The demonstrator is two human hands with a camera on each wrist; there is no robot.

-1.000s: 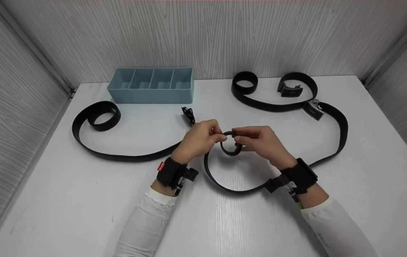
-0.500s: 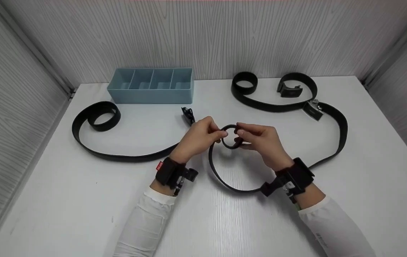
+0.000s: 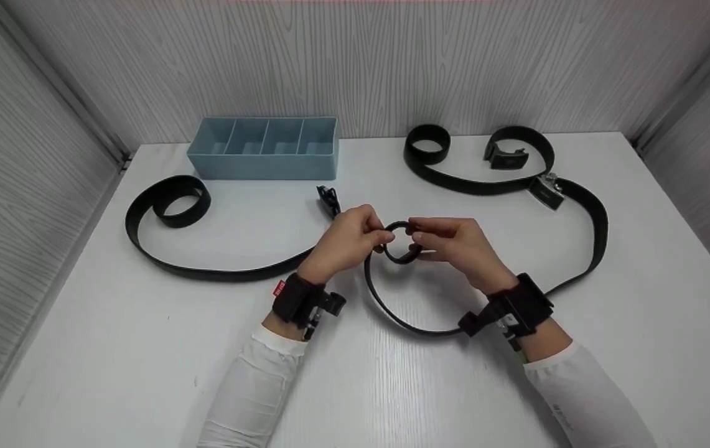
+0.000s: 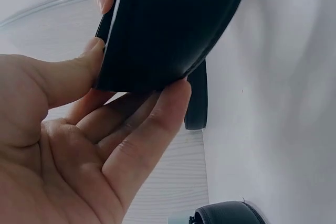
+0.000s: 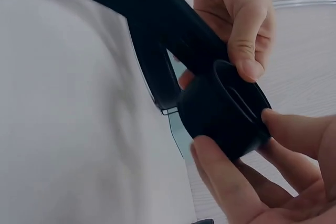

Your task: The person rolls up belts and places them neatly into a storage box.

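Note:
A black belt (image 3: 420,331) is partly rolled into a small coil (image 3: 401,261) above the middle of the white table. My left hand (image 3: 347,241) pinches the strap on the coil's left side between thumb and fingers, as the left wrist view shows on the dark strap (image 4: 163,30). On the coil's right side, my right hand (image 3: 463,249) grips the rolled end with thumb and fingers around it, seen close in the right wrist view as a ring (image 5: 210,108). The strap loops down toward me, passes behind my right wrist and runs to a metal buckle (image 3: 546,193).
A blue divided box (image 3: 264,168) stands at the back left. Another black belt (image 3: 224,274), coiled at one end, lies on the left, with a dark piece (image 3: 328,200) just beyond my left hand. A third belt (image 3: 473,186) with a buckle (image 3: 509,160) lies at the back right.
The coil rose slightly and then lowered a little, while my right fingers shifted on it. The strap's loop has moved slightly. The other belts and the box stay in place.

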